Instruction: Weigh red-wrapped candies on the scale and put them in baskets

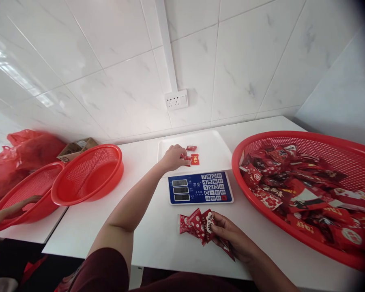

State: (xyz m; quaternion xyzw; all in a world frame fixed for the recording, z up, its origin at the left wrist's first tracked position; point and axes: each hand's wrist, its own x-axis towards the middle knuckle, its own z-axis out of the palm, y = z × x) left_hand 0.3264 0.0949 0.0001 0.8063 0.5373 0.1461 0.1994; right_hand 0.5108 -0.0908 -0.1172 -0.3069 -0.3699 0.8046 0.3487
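Note:
My left hand [172, 157] is over the white tray of the weighing scale [213, 146], its fingers closed on a small red packet [187, 159]. Beside it on the tray lie another red packet with yellow print [195, 159] and a further small packet [191, 148]. In front of the scale's blue keypad panel [197, 189], my right hand [228, 233] grips several red snack packets [197, 227] in a loose fan above the white table. Their white-dotted wrappers stick out to the left of my fingers, and one points down below them.
A large red basket [243, 162] full of wrapped packets stands at the right. To the left are a red basket [117, 170], another red basket [9, 221] with a co-worker's hand [24, 206] in it, a cardboard box [76, 149] and red plastic bags [33, 150]. A socket [176, 100] is on the tiled wall.

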